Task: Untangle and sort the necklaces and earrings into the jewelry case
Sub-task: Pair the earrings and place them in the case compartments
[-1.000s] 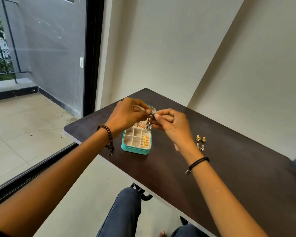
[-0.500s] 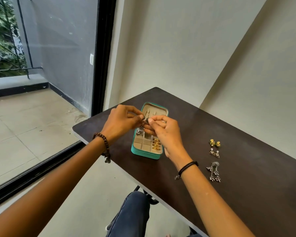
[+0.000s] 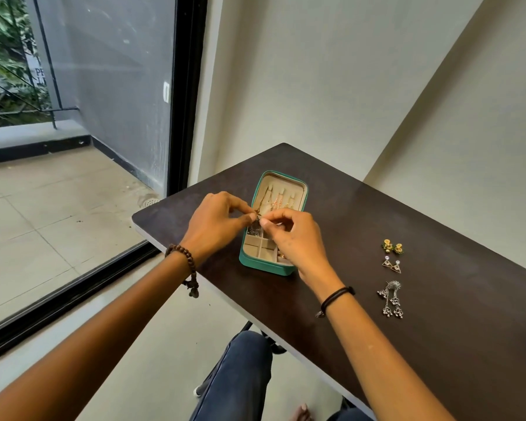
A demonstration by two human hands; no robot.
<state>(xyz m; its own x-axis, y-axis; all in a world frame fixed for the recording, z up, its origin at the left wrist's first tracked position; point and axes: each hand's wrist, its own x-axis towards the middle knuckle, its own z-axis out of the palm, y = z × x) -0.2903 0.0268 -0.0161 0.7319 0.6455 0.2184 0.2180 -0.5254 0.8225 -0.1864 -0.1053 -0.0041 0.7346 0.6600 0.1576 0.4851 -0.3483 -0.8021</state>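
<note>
- The left hand and the right hand met fingertip to fingertip above the open jewelry case.
- Left thumb and forefinger were pressed together in a pinch on a thin necklace chain. The other left fingers were curled loosely behind them.
- Right thumb and forefinger pinched the same chain, just beside the left fingertips and almost touching them. The remaining right fingers were bent and slightly fanned.
- From the pinch, the chain ran up and away from the fingertips into the case's beige lid, where more fine chains lay. Whether it was hooked there could not be told.
- Directly under the fingertips sat the case's divided tray. A few small gold pieces showed in a near compartment, half hidden by the right hand.
- Well to the right of the right fingers, three pairs of earrings lay in a column on the dark table:
  - gold stud earrings farthest away,
  - triangular earrings in the middle,
  - silver dangling earrings nearest the person.
- All three pairs were apart from both hands and from the case.
- A beaded bracelet circled the left wrist and a black cord band the right.
</note>
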